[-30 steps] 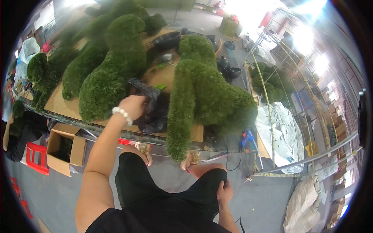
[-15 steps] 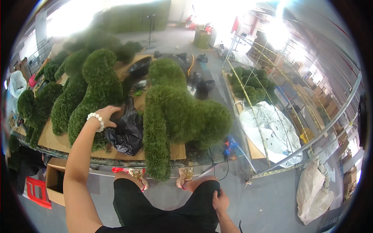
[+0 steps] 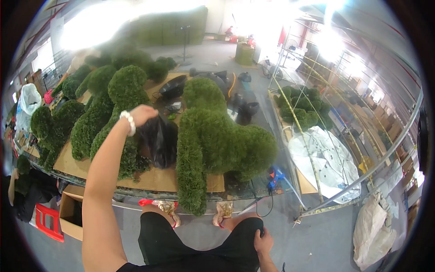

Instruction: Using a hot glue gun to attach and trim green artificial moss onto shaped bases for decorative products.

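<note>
Up comes the black plastic bag (image 3: 162,143)! Half a second ago it lies crumpled under a spread left hand (image 3: 144,115); now those fingers are closed on its top and it hangs stretched downward, so the bag is in hand rather than merely reached for. Nearest the body, the right hand (image 3: 263,242) rests at the thigh, curled around a small dark object (image 3: 261,232) too small to identify. Farther out, the bag hangs over the cardboard (image 3: 156,179), between a grassy green figure (image 3: 213,131) on its right and another shaggy green shape (image 3: 128,86) on its left; whether its lower end touches down, one cannot tell. Beyond sits a black bowl (image 3: 173,87), and farther still, a green panel (image 3: 181,27).
</note>
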### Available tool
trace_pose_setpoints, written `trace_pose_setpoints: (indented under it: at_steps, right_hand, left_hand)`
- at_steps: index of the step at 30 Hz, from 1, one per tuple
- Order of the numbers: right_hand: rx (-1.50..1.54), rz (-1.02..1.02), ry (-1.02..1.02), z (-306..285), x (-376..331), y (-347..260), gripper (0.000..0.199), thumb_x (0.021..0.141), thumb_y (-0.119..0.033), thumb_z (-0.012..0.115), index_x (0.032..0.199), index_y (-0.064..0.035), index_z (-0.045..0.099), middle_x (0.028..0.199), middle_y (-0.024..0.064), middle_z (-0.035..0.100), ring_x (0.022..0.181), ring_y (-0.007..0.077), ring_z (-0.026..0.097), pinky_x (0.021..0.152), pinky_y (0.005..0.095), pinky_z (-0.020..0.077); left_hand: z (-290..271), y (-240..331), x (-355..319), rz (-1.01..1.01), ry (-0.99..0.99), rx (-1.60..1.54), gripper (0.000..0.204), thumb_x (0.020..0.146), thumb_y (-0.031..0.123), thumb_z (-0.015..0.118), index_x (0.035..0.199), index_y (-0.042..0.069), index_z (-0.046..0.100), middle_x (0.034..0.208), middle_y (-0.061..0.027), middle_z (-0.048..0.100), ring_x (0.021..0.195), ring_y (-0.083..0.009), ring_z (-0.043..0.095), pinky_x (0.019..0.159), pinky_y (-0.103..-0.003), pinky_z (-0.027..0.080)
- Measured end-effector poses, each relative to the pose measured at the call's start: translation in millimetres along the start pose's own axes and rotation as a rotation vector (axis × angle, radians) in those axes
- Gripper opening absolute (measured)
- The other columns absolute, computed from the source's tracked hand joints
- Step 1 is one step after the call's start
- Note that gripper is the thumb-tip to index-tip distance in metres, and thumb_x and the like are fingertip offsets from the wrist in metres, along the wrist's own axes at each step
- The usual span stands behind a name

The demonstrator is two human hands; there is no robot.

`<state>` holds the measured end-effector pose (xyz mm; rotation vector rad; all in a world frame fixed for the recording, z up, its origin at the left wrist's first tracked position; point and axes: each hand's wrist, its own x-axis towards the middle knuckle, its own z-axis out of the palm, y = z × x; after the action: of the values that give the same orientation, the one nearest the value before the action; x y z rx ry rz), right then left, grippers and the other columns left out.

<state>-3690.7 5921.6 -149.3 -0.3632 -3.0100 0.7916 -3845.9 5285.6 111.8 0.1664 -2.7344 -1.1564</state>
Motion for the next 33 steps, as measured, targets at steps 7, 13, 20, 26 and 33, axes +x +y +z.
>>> trace_pose_setpoints:
  at_steps: [7, 13, 20, 26, 33]
  right_hand:
    - [0.025, 0.027, -0.040, -4.0, 0.4, -2.4, 0.052, 0.090, -0.042, 0.058, 0.127, -0.0056, 0.063, 0.107, 0.0229, 0.070, 0.100, 0.0410, 0.067, 0.089, 0.0478, 0.0510]
    - [0.044, 0.000, 0.024, 6.4, 5.8, 4.6, 0.047, 0.090, -0.039, 0.060, 0.123, -0.0056, 0.066, 0.085, 0.0176, 0.070, 0.082, 0.0362, 0.068, 0.077, 0.0456, 0.0516]
    - [0.048, 0.022, -0.010, 5.8, 8.9, 11.7, 0.049, 0.089, -0.040, 0.060, 0.124, -0.0043, 0.065, 0.083, 0.0182, 0.070, 0.081, 0.0370, 0.068, 0.075, 0.0461, 0.0515]
    - [0.045, 0.029, -0.005, 3.3, 5.8, 11.8, 0.050, 0.090, -0.039, 0.060, 0.125, -0.0044, 0.065, 0.082, 0.0176, 0.070, 0.080, 0.0363, 0.069, 0.074, 0.0453, 0.0520]
    - [0.023, 0.036, -0.017, 4.7, 7.4, 4.6, 0.050, 0.090, -0.039, 0.059, 0.126, -0.0052, 0.064, 0.080, 0.0157, 0.070, 0.076, 0.0343, 0.068, 0.072, 0.0448, 0.0522]
  left_hand:
    - [-60.8, 20.7, 122.3, 0.062, 0.465, -0.124, 0.041, 0.096, 0.036, 0.059, 0.119, 0.003, 0.067, 0.097, -0.0062, 0.070, 0.073, -0.0178, 0.061, 0.059, -0.034, 0.048]
    - [-80.4, 26.9, 174.6, 0.099, 0.518, 0.293, 0.030, 0.097, 0.020, 0.055, 0.112, -0.005, 0.061, 0.102, -0.0115, 0.066, 0.081, -0.0241, 0.058, 0.073, -0.033, 0.052]
    - [-26.9, 41.7, 163.2, -0.219, 0.510, -1.426, 0.021, 0.095, 0.005, 0.057, 0.110, -0.010, 0.051, 0.106, -0.0198, 0.056, 0.094, -0.0280, 0.059, 0.085, -0.034, 0.055]
    - [-0.6, 114.8, 110.5, -0.073, 0.582, -0.939, 0.046, 0.094, 0.001, 0.056, 0.139, 0.000, 0.048, 0.153, -0.0242, 0.035, 0.123, -0.0332, 0.052, 0.104, -0.038, 0.045]
    - [-3.1, 137.4, 111.9, -0.298, 0.773, -1.305, 0.066, 0.084, 0.034, 0.063, 0.137, -0.002, 0.047, 0.157, -0.0220, 0.026, 0.135, -0.0311, 0.039, 0.099, -0.038, 0.045]
